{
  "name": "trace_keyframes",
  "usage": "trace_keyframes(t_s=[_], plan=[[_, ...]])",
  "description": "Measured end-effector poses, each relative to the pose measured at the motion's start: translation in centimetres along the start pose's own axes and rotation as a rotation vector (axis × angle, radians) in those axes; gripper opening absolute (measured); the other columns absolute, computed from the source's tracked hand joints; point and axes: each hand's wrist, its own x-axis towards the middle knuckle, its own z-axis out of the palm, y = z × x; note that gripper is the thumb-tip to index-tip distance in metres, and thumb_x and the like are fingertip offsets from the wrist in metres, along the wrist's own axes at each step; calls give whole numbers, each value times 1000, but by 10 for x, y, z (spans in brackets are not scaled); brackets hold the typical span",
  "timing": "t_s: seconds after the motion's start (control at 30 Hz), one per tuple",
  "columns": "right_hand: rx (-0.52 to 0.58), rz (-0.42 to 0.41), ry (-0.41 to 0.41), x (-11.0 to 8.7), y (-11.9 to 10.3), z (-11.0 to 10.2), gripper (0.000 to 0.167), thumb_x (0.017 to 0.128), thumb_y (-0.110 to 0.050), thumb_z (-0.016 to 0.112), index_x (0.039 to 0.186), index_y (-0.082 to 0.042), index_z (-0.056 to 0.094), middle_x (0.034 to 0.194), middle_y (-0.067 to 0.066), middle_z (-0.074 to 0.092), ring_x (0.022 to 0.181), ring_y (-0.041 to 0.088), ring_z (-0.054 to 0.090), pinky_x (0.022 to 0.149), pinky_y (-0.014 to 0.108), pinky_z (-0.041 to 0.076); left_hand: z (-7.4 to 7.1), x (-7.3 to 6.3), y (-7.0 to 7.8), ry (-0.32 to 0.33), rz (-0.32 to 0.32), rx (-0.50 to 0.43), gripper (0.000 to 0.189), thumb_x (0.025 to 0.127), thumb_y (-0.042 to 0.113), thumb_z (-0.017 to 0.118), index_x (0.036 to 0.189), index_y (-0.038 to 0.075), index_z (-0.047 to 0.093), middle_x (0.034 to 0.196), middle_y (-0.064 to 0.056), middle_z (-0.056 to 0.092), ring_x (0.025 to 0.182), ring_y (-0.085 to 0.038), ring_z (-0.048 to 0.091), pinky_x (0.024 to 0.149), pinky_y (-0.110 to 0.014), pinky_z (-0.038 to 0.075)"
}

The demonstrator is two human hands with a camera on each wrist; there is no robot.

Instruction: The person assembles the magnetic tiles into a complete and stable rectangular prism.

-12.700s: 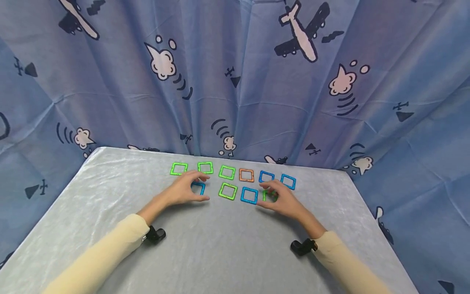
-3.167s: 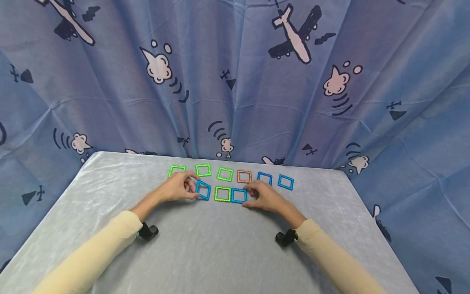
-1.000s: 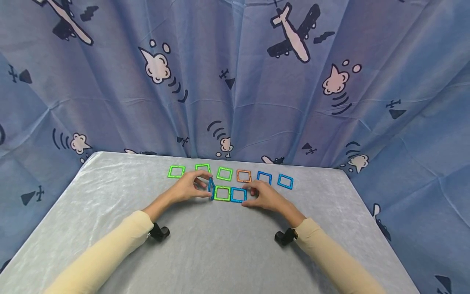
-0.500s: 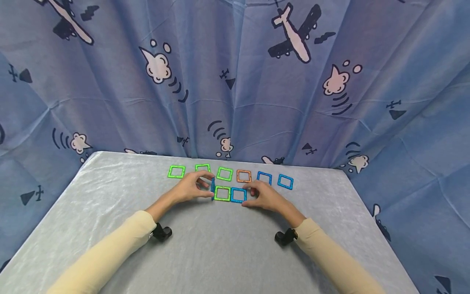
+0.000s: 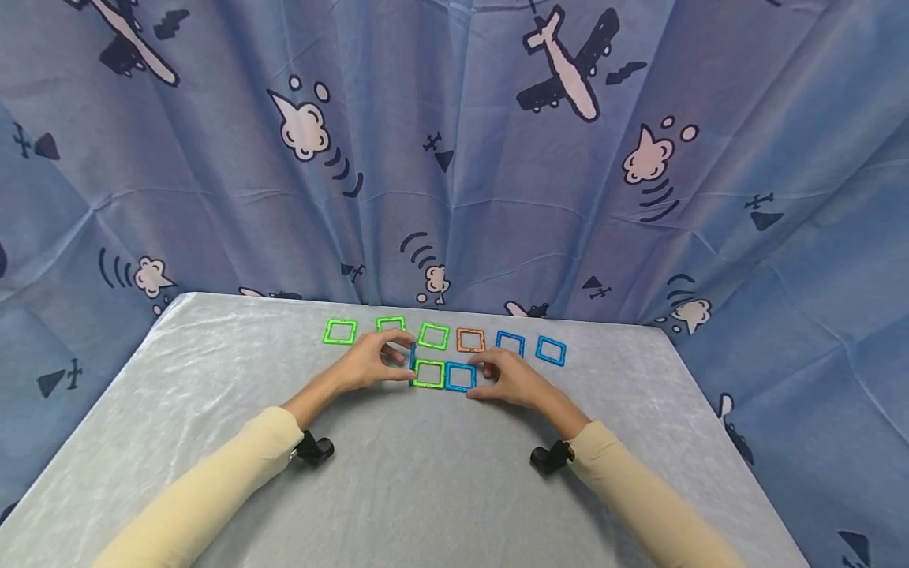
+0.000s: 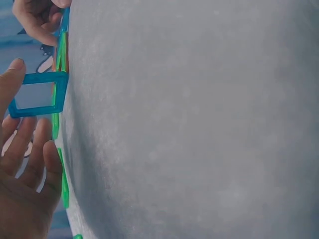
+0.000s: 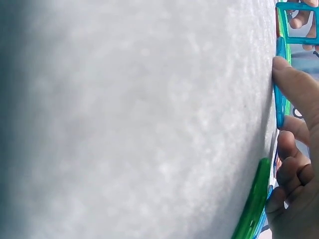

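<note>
My left hand (image 5: 365,363) pinches a square blue magnetic tile (image 5: 413,364) between thumb and fingers. That tile stands upright on edge, its lower edge right at the left side of a flat green tile (image 5: 429,374); the left wrist view shows its open blue frame (image 6: 61,94) side-on. A second blue tile (image 5: 461,377) lies flat against the green tile's right side. My right hand (image 5: 513,379) holds this flat tile, with thumb and index finger at its near and far right corners. Under the right palm, the right wrist view shows another green tile (image 7: 253,201), hidden from the head view.
Behind the hands runs a row of loose flat tiles: a green one (image 5: 341,331) at the left, more green, an orange one (image 5: 471,340), and blue ones, the last (image 5: 551,351) at the right. A grey cloth (image 5: 440,473) covers the table. A patterned blue curtain (image 5: 398,158) hangs behind.
Earlier, the green and blue front tiles lay apart; now they sit edge to edge. My left hand has lifted its blue tile upright and carried it right to the green one. The last half second is nearly still.
</note>
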Motion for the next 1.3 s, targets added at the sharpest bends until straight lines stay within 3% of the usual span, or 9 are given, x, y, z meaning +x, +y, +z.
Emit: trace_keyframes(t_s=[0.47, 0.73, 1.03, 1.3], plan=[[8, -23, 15, -4, -1, -7, 57, 82, -34, 88, 126, -2, 69, 86, 5, 58, 78, 16, 50, 68, 33, 43, -1, 0, 2, -17, -13, 5, 61, 82, 14, 88, 135, 0, 61, 125, -13, 65, 99, -23, 68, 82, -33, 56], [107, -18, 62, -18, 4, -22, 48, 86, -26, 85, 123, 0, 69, 88, 6, 60, 75, 20, 53, 66, 34, 46, 1, 0, 1, -11, -7, -6, 61, 82, 13, 89, 134, -1, 61, 125, -14, 66, 99, -25, 69, 82, -35, 57], [279, 30, 183, -43, 21, -33, 37, 89, -17, 82, 118, 3, 70, 89, 4, 62, 78, 22, 57, 67, 30, 49, 2, 0, -1, -20, -7, 3, 61, 82, 14, 88, 135, 0, 60, 125, -14, 65, 99, -25, 69, 82, -34, 57], [306, 98, 268, -59, 28, -39, 34, 92, -17, 79, 118, 3, 70, 100, 10, 66, 86, 27, 60, 71, 31, 51, -1, 0, 1, -23, -5, 22, 61, 82, 15, 88, 135, 0, 60, 125, -14, 66, 98, -25, 69, 81, -33, 57]])
